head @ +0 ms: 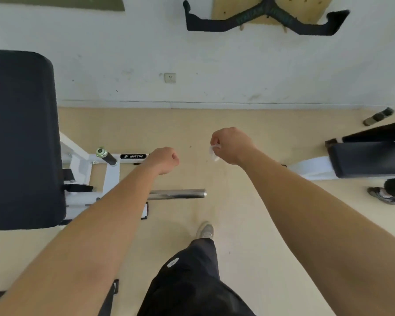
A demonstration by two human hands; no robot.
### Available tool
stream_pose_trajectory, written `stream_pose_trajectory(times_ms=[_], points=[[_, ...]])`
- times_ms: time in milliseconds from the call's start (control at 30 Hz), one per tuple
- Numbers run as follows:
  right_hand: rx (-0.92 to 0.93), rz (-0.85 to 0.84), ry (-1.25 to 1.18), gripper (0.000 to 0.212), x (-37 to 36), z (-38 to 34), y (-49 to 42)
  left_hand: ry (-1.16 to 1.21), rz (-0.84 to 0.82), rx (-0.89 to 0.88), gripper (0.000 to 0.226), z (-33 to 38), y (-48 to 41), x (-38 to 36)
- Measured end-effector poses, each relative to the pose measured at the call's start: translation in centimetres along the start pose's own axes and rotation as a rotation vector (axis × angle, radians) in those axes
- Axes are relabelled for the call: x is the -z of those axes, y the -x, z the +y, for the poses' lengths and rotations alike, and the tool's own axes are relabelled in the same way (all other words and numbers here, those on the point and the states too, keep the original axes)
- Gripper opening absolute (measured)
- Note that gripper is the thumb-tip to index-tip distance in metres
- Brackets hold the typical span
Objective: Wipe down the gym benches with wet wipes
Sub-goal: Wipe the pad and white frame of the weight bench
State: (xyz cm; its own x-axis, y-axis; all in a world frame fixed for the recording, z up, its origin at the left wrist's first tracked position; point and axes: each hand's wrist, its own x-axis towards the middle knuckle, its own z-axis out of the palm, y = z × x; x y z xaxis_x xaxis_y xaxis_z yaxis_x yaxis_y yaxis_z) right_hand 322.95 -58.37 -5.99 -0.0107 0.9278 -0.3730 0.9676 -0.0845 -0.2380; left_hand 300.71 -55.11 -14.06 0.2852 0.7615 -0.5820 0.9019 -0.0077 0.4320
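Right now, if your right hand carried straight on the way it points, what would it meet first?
Nothing close, it seems. The right hand, pinching a small white wipe, points over bare floor toward the wall near the socket. Depth is unclear, so the floor may come first.

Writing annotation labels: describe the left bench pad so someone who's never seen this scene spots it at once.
Where the white wall meets the beige floor, the large black padded bench fills the picture's left edge. It sits on a white steel frame. Unlike the other black padded bench at the right edge, its frame carries a black BRTW label and a chrome bar sticking out.
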Motion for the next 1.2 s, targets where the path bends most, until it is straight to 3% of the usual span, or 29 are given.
stream_pose_trajectory(times_ms=[200, 433, 700, 967, 1200], points=[[0.202, -0.125, 0.096, 0.024, 3.1, 1.6, -10.4, 0.196, 0.047, 0.172, 0.025, 2.0, -5.2, 1.0], [0.469, -0.237, 0.223, 0.022, 6.5, 2.4, -22.0, 0.438, 0.217, 0.476, 0.026, 2.6, -9.6, 3.9], [0.801, -0.346, 0.354, 0.017, 8.3, -2.6, -33.0, 0.717, 0.373, 0.682, 0.029, 3.9, -13.2, 5.3], [1.009, -0.494, 0.379, 0.012, -0.1, -13.3, -42.0, 0.858, 0.486, 0.844, 0.029, -3.9, -18.6, 4.5], [1.077, -0.638, 0.426, 0.013, -10.9, -20.0, -49.7, 1.044, 0.465, 0.991, 0.028, -12.5, -25.0, 1.2]])
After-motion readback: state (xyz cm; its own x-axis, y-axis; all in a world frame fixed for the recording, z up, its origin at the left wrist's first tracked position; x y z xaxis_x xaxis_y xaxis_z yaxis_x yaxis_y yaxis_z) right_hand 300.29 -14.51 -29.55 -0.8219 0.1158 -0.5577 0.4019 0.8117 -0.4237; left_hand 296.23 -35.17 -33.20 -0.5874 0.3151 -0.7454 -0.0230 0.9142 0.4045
